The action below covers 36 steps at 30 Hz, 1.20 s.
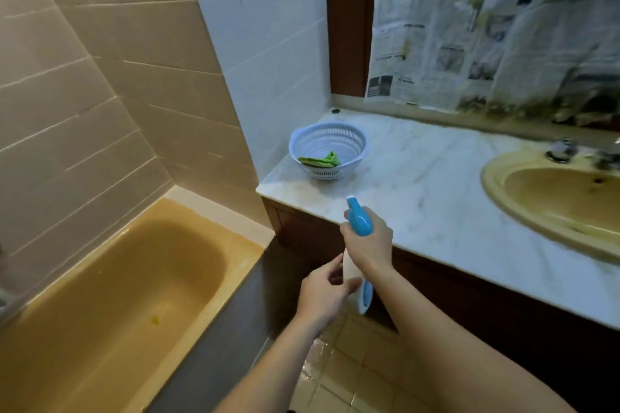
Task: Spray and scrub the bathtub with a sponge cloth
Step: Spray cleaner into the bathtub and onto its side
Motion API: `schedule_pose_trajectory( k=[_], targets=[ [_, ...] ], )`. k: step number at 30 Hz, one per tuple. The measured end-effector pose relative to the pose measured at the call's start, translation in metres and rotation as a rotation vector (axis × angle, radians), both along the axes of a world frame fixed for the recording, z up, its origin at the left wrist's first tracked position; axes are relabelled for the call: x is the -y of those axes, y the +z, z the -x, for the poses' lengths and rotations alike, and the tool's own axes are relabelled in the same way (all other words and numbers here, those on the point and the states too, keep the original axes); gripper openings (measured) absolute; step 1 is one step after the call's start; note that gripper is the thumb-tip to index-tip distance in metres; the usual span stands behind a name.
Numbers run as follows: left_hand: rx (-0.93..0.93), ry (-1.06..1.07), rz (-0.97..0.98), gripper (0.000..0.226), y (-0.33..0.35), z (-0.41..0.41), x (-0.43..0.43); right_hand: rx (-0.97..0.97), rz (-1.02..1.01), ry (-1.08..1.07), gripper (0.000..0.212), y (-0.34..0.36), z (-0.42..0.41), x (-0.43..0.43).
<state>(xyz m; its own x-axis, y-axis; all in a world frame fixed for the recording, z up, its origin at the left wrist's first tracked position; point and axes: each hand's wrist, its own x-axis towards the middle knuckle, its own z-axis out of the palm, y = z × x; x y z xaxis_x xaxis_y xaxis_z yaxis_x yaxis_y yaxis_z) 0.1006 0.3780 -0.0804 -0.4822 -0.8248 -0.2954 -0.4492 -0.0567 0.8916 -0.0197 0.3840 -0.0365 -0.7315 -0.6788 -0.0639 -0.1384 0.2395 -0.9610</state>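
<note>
A white spray bottle [351, 270] with a blue trigger head is held upright in front of the vanity. My right hand [370, 243] grips its neck just under the blue head. My left hand [323, 292] holds the lower body of the bottle with thumb and fingers. The tan bathtub [110, 295] lies to the left, with a small yellow spot on its floor. A green sponge cloth [320, 160] lies in a pale blue slotted basket [327, 147] on the marble counter, beyond both hands.
The marble counter [419, 184] runs to the right with a yellow sink [553, 198] and its tap [562, 148]. Newspaper [486, 27] covers the wall above. Dark cabinet fronts stand below the counter. The tiled floor [352, 362] between tub and cabinet looks wet.
</note>
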Motion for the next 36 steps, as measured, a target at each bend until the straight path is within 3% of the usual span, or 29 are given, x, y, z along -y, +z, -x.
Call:
schedule_pose_trajectory(
  k=[11, 23, 27, 31, 34, 36],
  targets=[
    [0.055, -0.213, 0.132, 0.051, -0.012, 0.118, 0.081, 0.006, 0.040, -0.303, 0.024, -0.019, 0.105, 0.043],
    [-0.067, -0.334, 0.145, 0.053, -0.043, 0.194, 0.171, -0.020, -0.151, -0.312, 0.019, -0.025, 0.165, 0.105],
    [-0.088, -0.373, 0.161, 0.054, -0.039, 0.212, 0.187, -0.146, -0.219, -0.339, 0.026, -0.034, 0.172, 0.102],
    [-0.113, -0.419, 0.164, 0.050, -0.037, 0.218, 0.198, -0.202, -0.256, -0.456, 0.020, -0.037, 0.171, 0.102],
    [-0.140, -0.395, 0.190, 0.053, -0.036, 0.210, 0.205, -0.182, -0.270, -0.578, 0.012, -0.040, 0.156, 0.099],
    [-0.217, -0.342, 0.267, 0.053, -0.032, 0.199, 0.209, -0.166, -0.258, -0.550, 0.012, -0.040, 0.141, 0.097]
  ],
)
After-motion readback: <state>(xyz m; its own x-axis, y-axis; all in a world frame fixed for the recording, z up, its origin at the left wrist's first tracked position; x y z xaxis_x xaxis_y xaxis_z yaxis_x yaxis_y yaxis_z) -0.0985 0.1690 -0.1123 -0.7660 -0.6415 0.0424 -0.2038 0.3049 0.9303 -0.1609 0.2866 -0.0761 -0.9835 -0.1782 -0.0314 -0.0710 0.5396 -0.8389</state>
